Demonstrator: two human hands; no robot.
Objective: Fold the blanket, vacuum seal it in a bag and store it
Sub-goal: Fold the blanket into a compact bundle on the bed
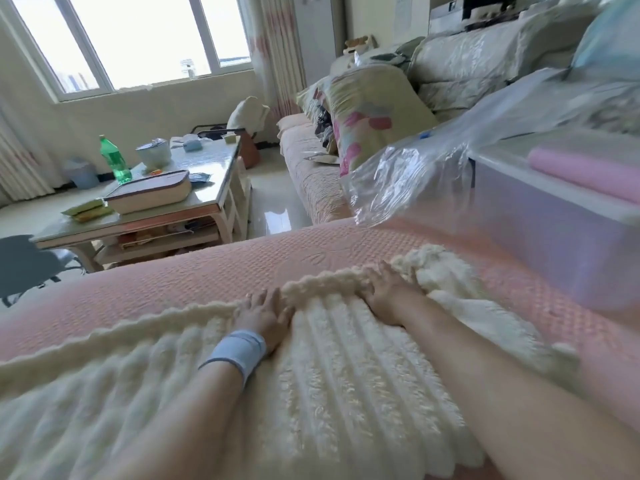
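Head view. A cream, ribbed, fluffy blanket lies spread across the near part of a pink quilted sofa. Its far edge runs as a thick rolled border from lower left to centre right, where a corner lies bunched.

Both hands lie palm down on the blanket, just behind that border. The left hand, with a pale blue wristband, is flat with its fingers straight and close together, the tips at the border. The right hand is also flat, with its fingers spread. Its fingertips sink into the pile near the bunched corner, so whether they curl cannot be told. The two hands are near each other but apart, and neither lifts any fabric.

A clear plastic bag lies crumpled on the sofa beyond the right hand, well apart from the blanket, with one end draped against a translucent box. A pink roll rests on the box lid. Behind the bag, a floral pillow leans on the far stretch of the sofa.

At left stands a glass-topped desk, which carries a green bottle, a thick book and a bowl. A window fills the far wall.
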